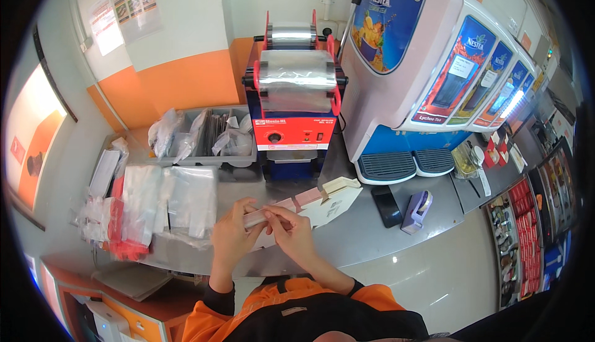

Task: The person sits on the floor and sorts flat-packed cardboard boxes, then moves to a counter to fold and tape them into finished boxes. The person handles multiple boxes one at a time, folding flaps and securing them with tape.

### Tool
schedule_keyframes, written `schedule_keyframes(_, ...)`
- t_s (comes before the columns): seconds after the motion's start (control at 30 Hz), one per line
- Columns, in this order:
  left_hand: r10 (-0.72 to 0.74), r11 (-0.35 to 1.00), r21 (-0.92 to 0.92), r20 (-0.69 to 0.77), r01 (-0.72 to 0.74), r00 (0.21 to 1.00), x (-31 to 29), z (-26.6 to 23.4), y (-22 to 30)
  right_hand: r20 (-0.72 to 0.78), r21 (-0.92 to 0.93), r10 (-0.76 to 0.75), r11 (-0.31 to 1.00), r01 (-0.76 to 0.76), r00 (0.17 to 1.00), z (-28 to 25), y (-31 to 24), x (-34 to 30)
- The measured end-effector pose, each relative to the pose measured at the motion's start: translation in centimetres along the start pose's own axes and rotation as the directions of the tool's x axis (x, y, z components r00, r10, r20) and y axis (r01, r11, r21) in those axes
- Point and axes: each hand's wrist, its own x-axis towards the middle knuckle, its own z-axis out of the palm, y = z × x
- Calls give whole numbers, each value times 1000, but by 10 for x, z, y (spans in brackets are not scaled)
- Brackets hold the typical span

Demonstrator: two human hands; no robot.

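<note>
A partly folded cardboard box (331, 206), white with pinkish panels, lies slantwise at the counter's front edge. My left hand (231, 235) grips its left end, thumb and fingers around a narrow pale flap (253, 219). Against the same flap, the fingers of my right hand (290, 235) are pinched together. The box's right end stands up in cream-coloured flaps, away from both hands. My fingers and wrists hide part of the middle of the cardboard.
A red-and-blue cup sealer (291, 132) with film rolls stands behind. Clear plastic bags (192, 199) lie left, before a grey bin (248, 150). Rightward are a drink dispenser (403, 94), a black phone (387, 207) and a purple tape dispenser (415, 213).
</note>
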Motion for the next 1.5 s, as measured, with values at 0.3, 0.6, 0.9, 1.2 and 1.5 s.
schedule_keyframes(0.3,36,999,23,-14,-36,999,2,0,-3,-9,-89,-37,995,36,999,3,1,2)
schedule_keyframes(0.6,16,1000,6,11,-16,1000,0,-2,-4,162,-66,124,991,-115,979,-4,-24,5)
schedule_keyframes(0.9,43,999,-20,-51,-44,998,-5,2,-3,3,2,95,996,-95,996,6,-10,-1)
schedule_keyframes(1.2,82,996,46,11,-83,997,-3,-6,6,0,-28,50,998,-50,999,6,-4,-10)
schedule_keyframes(1.5,31,999,27,66,-33,997,4,-7,-3,33,-106,-101,989,104,994,3,8,-12)
